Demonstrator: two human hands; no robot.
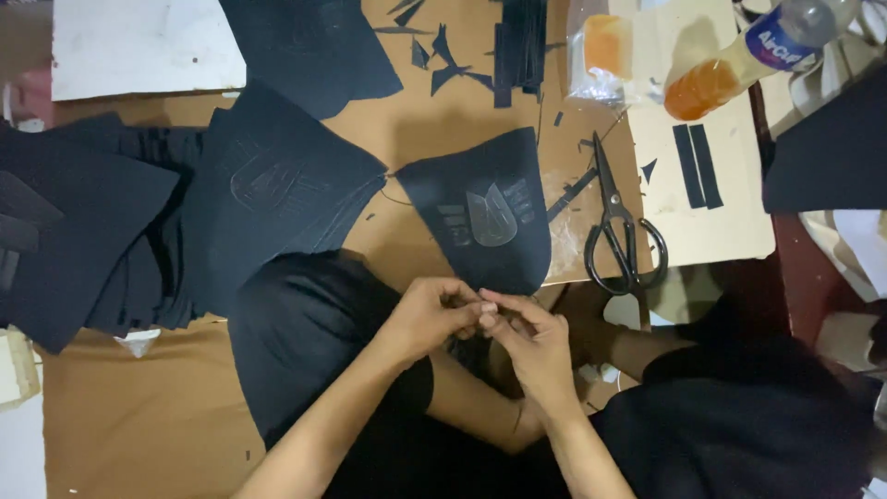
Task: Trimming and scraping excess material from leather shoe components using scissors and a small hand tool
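Fingers of both hands are meeting at the near edge of the tabletop (pixel 407 120), just below a black wedge-shaped fabric piece (pixel 485 222) bearing a grey printed emblem. The left hand (pixel 430 319) and the right hand (pixel 531 342) are pinching something between their fingertips (too small and too hidden to name; it may be the lower tip of that piece or a scrap of trim). The piece is lying flat near the middle of the tabletop, its narrow end pointing toward the person. It is looking thin, soft and light, likely to fold or slide rather than hold its shape, so it would best be taken at an edge or corner, away from the printed emblem. Black scissors (pixel 614 231) are resting just to its right, partly on a pale board (pixel 730 231). A stack of larger black pieces (pixel 102 231) is covering the left side, and a bottle of orange drink (pixel 730 69) is lying toward the far right corner.
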